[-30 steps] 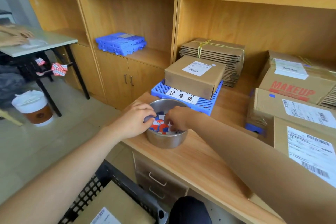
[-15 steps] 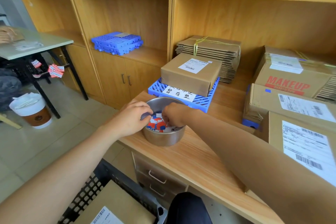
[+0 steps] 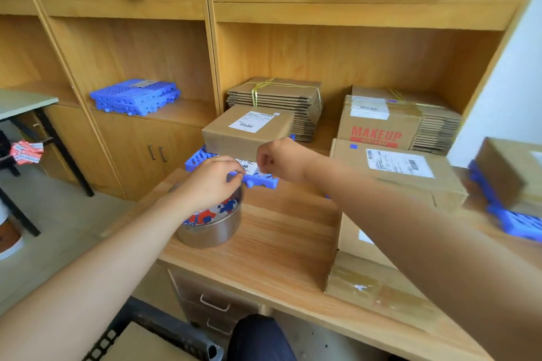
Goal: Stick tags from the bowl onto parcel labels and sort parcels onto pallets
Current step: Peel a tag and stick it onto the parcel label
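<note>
1. Curling at the bowl (image 3: 211, 231), the left hand (image 3: 211, 182) hid its hold; the right hand (image 3: 278, 160) hovered clenched by the parcel (image 3: 246, 132), contents unclear
2. Tags (image 3: 211, 212) filled the bowl; a loose pinch could drop one

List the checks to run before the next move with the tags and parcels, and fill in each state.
1. Pinch of the right hand holds something: fingers curled, contents too small to see. Cannot tell.
2. Grip of the left hand: it is over the bowl, fingertips together, contents unclear. Cannot tell.
3. Supply of tags: red and blue ones lie in the bowl. Ok.
4. Bowl upright on the desk. Ok.
5. Nearest parcel sits on the blue pallet. Ok.
6. Its label faces up, uncovered. Ok.
</note>
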